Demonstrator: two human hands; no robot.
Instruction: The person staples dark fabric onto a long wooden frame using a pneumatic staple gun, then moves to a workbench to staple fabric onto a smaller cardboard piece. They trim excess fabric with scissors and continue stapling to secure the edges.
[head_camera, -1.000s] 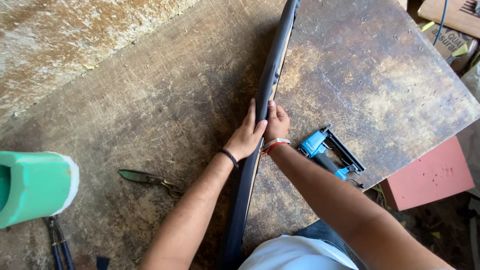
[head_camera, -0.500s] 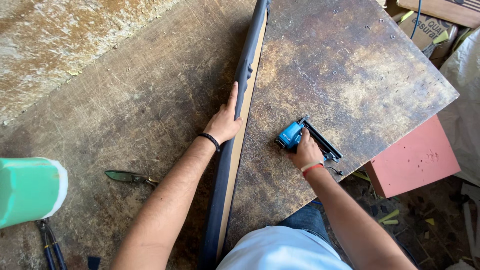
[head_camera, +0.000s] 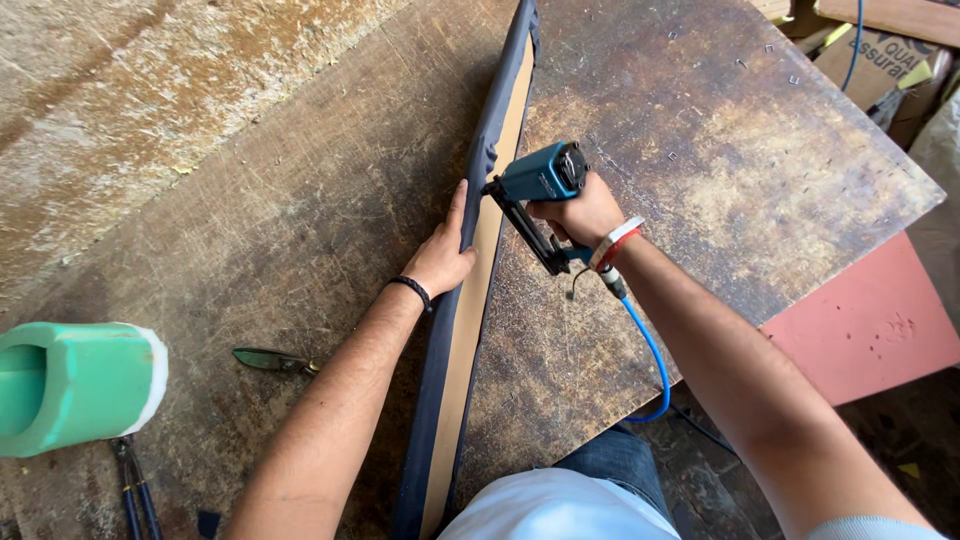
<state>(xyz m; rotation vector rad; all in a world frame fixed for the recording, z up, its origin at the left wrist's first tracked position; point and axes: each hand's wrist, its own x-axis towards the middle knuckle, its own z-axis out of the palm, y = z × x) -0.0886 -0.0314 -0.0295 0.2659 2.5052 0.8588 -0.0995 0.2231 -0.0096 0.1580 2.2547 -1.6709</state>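
Note:
A long narrow wooden strip (head_camera: 478, 300) wrapped in dark fabric lies lengthwise on the worn wooden worktable (head_camera: 300, 230). My left hand (head_camera: 445, 255) presses flat on the fabric along the strip's left edge. My right hand (head_camera: 580, 215) grips a blue pneumatic staple gun (head_camera: 540, 185), its nose held against the strip just above my left hand. A blue air hose (head_camera: 650, 350) runs from the gun down past the table's edge.
A green foam roll (head_camera: 75, 385) lies at the table's left edge, with pliers (head_camera: 135, 490) below it and scissors (head_camera: 270, 360) nearby. A red panel (head_camera: 870, 320) sits beyond the right edge. A cardboard box (head_camera: 880, 55) stands top right.
My right hand left the strip, picked up the staple gun from the table at the right and brought it to the strip. My left hand stayed on the fabric.

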